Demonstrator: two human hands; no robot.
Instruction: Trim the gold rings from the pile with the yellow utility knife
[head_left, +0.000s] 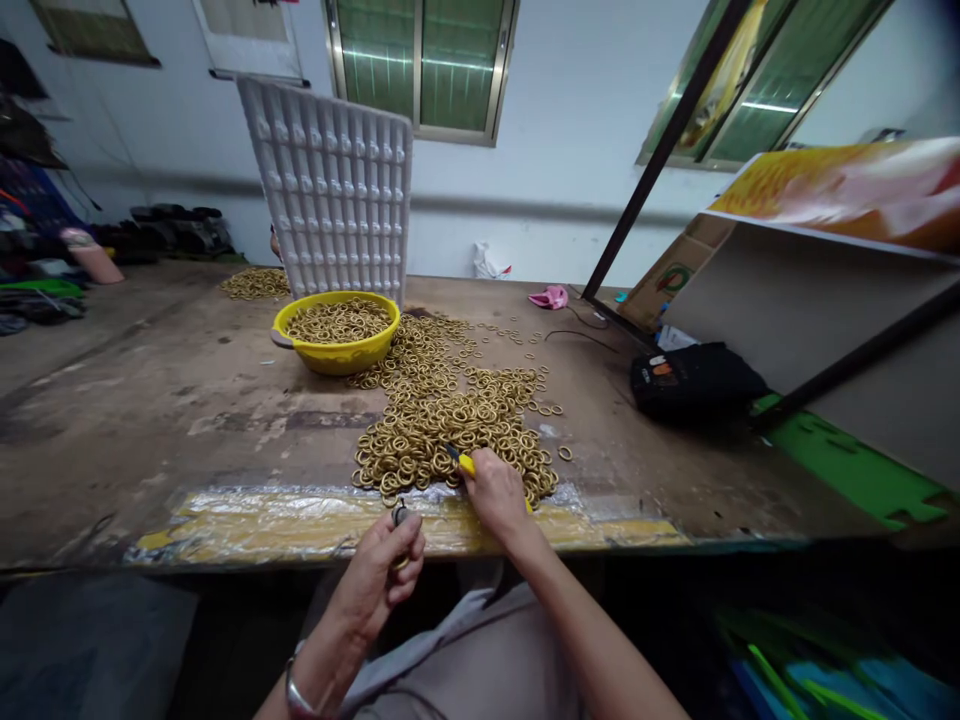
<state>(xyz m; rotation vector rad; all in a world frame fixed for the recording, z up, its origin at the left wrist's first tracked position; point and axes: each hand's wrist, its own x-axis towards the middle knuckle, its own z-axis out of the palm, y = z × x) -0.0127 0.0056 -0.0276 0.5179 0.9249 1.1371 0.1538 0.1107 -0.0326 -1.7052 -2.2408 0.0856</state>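
My left hand (382,570) is closed near the table's front edge, its fingers curled around a gold-coloured ring (400,563). A small grey piece with a dark tip (402,515) shows at its fingertips; whether it is worn or held I cannot tell. My right hand (496,492) grips a yellow-handled knife (466,464), whose dark end points left over the rings. Beyond both hands spreads a heap of gold-coloured rings (442,430), with the right hand at its front edge. A yellow basin (337,357) full of similar rings stands behind, to the left.
Clear and yellow tape (285,525) covers the worktable's (187,420) front edge. An upright grey ribbed panel (330,190) stands behind the basin, with another ring pile (255,283) beside it. A black bag (694,382) and a dark metal post (660,150) are at right.
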